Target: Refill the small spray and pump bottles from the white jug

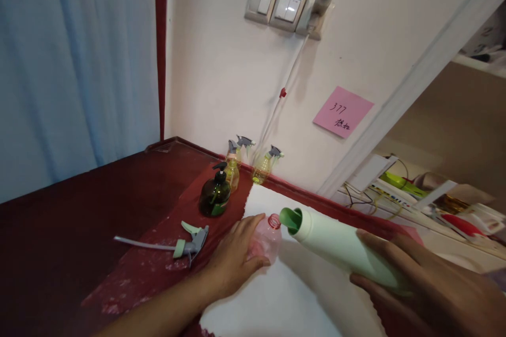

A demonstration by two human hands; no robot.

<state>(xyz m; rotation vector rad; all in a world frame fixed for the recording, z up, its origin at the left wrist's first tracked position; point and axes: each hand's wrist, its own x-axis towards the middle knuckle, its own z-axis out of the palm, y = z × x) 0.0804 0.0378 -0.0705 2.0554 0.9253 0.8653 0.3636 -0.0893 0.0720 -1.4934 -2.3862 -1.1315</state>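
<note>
My left hand (pixel 239 253) is wrapped round a pink see-through spray bottle (pixel 272 242) with its top off and its red-rimmed mouth showing. In my right hand (pixel 419 268) is a pale green bottle (pixel 336 242), tilted nearly flat. Its green spout (pixel 291 219) is close beside the pink bottle's mouth; whether they touch I cannot tell, and no stream of liquid shows. To the left of my left hand lies a spray trigger head (pixel 192 245) with a long clear dip tube (pixel 144 243). Both bottles are over a white sheet (pixel 292 295).
A dark green pump bottle (pixel 214 195) and several yellowish spray bottles (pixel 261 167) stand near the wall. Red cloth (pixel 158 268) covers part of the dark table (pixel 79 221). A white cable (pixel 272 110) hangs from the socket. Cluttered shelves (pixel 427 210) are on the right.
</note>
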